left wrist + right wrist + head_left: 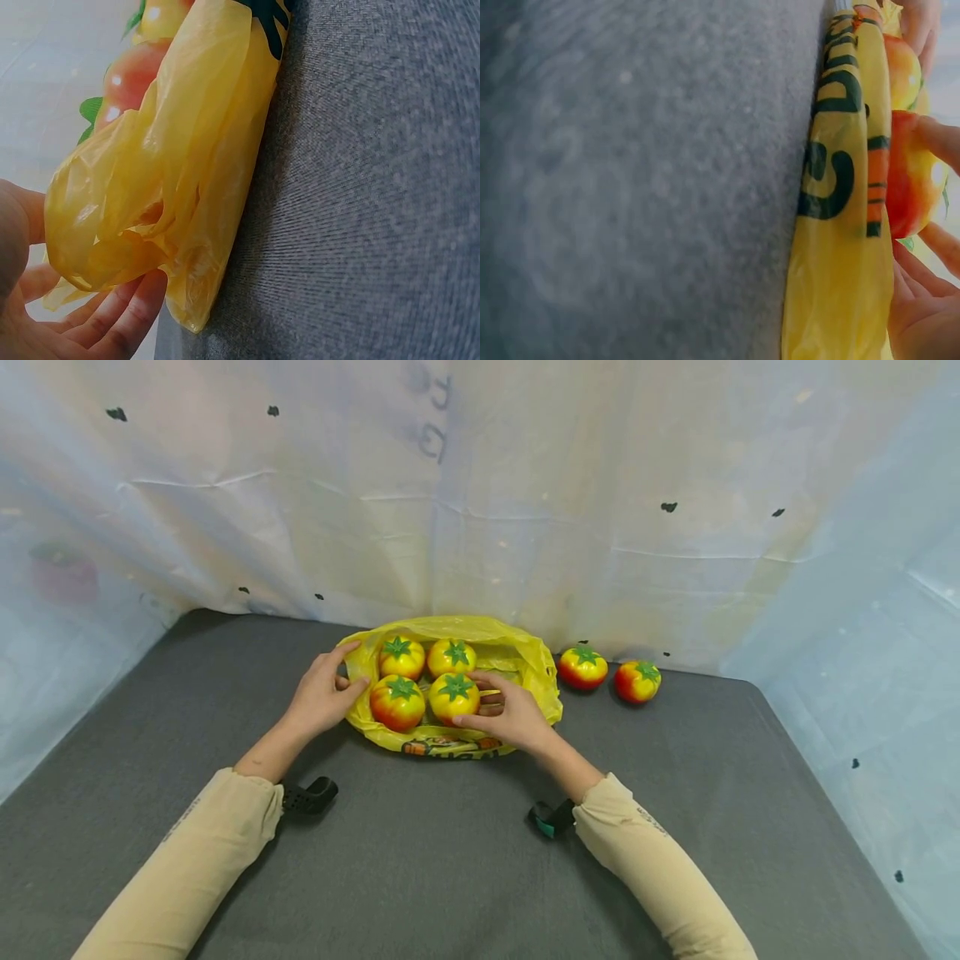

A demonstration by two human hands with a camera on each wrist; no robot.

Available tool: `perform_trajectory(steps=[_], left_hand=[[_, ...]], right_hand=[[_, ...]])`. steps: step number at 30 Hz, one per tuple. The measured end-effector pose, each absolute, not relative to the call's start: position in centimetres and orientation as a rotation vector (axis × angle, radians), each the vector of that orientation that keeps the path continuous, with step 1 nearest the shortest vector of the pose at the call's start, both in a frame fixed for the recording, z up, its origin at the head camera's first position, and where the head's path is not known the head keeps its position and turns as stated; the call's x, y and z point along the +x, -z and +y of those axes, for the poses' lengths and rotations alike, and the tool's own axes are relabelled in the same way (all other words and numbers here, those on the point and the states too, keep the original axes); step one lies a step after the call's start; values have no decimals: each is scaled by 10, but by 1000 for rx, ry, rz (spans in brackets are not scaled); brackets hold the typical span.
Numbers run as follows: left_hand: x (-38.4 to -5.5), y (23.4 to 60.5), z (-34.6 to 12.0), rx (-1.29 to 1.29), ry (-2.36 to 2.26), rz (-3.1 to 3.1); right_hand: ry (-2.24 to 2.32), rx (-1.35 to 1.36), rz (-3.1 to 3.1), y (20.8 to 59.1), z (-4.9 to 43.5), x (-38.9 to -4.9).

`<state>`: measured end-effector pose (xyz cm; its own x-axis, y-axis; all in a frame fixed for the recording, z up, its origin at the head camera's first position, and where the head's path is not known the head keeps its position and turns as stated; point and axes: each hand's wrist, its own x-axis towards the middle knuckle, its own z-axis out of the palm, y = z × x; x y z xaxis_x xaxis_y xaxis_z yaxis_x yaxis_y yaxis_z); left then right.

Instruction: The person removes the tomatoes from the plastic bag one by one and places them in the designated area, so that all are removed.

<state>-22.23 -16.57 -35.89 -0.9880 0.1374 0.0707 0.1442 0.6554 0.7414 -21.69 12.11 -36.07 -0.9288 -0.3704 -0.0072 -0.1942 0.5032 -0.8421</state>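
Note:
A yellow plastic bag (536, 670) lies with its mouth spread, holding several red-and-yellow tomatoes with green tops. My left hand (318, 695) holds the bag's left rim; in the left wrist view its fingers (131, 319) touch the outside of the crumpled yellow film. Inside the bag's mouth, my right hand (519, 717) grips the front right tomato (453, 695) between thumb and fingers. The front left tomato (397, 702) sits beside it. Behind them are the back left tomato (402, 657) and the back right tomato (451, 657).
Two more tomatoes, one (582, 668) near the bag and another (637, 682) farther right, lie on the dark grey table (435, 860). A pale sheet (555, 527) hangs behind the table and along both sides. Black straps show at both wrists.

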Motion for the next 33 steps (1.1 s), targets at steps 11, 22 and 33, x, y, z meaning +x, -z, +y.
perform_trajectory(steps=[11, 22, 33], left_hand=[[-223, 361, -167, -246, 1279, -2844], [-225, 360, -167, -258, 1264, -2840], [-224, 361, -167, -261, 1286, -2834]], right_hand=[[1496, -422, 2537, 354, 135, -214], [1502, -363, 2627, 346, 153, -209], [1574, -330, 2657, 339, 168, -206]])
